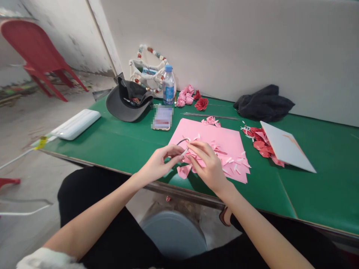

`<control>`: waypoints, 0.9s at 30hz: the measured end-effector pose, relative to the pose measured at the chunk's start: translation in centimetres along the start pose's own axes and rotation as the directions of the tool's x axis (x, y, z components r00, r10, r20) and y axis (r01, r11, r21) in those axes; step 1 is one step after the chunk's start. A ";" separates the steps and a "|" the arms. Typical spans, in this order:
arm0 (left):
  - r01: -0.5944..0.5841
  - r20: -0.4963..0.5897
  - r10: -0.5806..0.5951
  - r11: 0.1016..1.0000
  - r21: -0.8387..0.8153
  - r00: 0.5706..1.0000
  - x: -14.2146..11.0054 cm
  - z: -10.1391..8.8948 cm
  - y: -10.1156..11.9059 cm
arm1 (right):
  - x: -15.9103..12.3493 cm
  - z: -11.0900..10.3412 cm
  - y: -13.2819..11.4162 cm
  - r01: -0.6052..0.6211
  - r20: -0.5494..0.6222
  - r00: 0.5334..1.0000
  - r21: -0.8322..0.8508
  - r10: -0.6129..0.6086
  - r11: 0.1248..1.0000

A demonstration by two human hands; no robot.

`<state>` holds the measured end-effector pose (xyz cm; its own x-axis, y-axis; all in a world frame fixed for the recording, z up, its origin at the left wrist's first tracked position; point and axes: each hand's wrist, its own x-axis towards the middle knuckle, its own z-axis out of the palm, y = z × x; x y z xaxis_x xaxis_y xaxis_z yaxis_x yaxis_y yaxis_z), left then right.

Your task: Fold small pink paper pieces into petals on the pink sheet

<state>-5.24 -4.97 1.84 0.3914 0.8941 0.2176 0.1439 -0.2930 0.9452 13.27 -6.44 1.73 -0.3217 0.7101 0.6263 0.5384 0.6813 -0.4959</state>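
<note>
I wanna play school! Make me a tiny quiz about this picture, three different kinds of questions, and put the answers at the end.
1. True or false: the left hand and the right hand are far apart.
2. What stands right beside the bag with beaded handles? A) a red chair B) a blue-capped bottle C) a grey stool
3. Fill in: the pink paper lies on a table coloured ____.

Key:
1. False; they are close together, at a thin curved strip.
2. B
3. green
</note>
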 end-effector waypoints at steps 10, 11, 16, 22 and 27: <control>0.089 0.001 -0.094 0.934 -0.345 0.996 -0.1 0.2 0.1 | -0.4 0.1 -0.5 0.089 -0.014 0.996 0.026 -0.088 0.996; 0.090 0.000 -0.096 0.932 -0.350 0.995 -0.1 0.1 0.2 | -0.4 0.1 -0.6 0.088 -0.026 0.996 0.033 -0.087 0.996; 0.101 -0.015 -0.112 0.942 -0.320 0.994 -0.2 0.3 0.3 | 0.1 -0.3 -1.0 -0.003 -0.139 0.990 0.019 0.005 1.000; 0.111 -0.039 -0.128 0.950 -0.291 0.991 -0.3 0.5 0.0 | -0.2 0.0 -0.8 0.085 -0.067 0.994 -0.017 -0.086 0.996; 0.083 -0.055 -0.097 0.973 -0.215 0.994 -0.4 0.8 -0.1 | -0.3 0.3 -0.9 0.036 -0.118 0.992 -0.014 -0.037 0.999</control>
<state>-4.71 -5.54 1.48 0.3253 0.9355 0.1381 -0.0234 -0.1380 0.9902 12.63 -7.25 1.82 -0.2477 0.6585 0.7106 0.5374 0.7037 -0.4648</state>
